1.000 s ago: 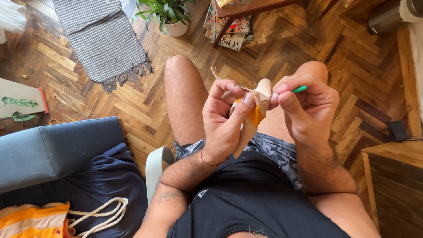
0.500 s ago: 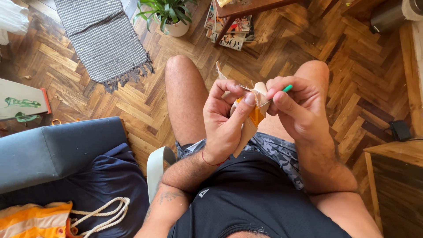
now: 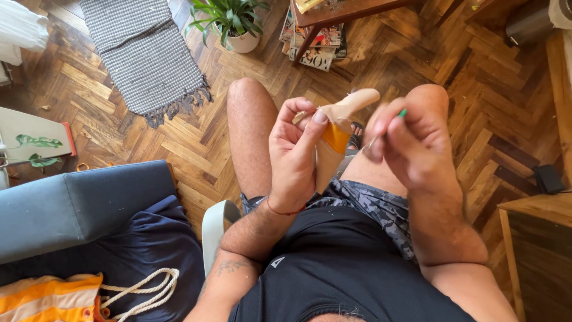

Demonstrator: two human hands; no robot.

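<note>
Fingers, left hand: curled shut around a beige and orange cloth piece, thumb pressed on its upper part near the orange patch.
Fingers, right hand: pinched together on a thin needle-like tool with a green end; only the green end and a faint sliver of shaft show, and the hand is blurred.
Cloth piece: held upright between the two hands above the lap, its rounded beige tip pointing toward 1 o'clock, its lower point hanging toward 6 o'clock; the right fingers sit just beside it at its 3 o'clock. I cannot tell whether the tool touches the cloth.
Wrist: a thin red string circles the left wrist.
Seat: a blue sofa arm lies at 9 o'clock of the hands; a pale green strap-like piece stands between sofa and thigh.
Bag: an orange and white striped bag with rope handles lies at 7 o'clock, cut off by the frame; its contents are hidden.
Floor: herringbone wood floor under the bare knees.
Far: a grey woven rug at 11 o'clock, a potted plant at 12 o'clock, a stack of magazines under a wooden table leg beside it.
Right edge: a wooden tabletop at 3 o'clock, partly cut off, with a small black object on the floor just beyond it, too small to make out.
</note>
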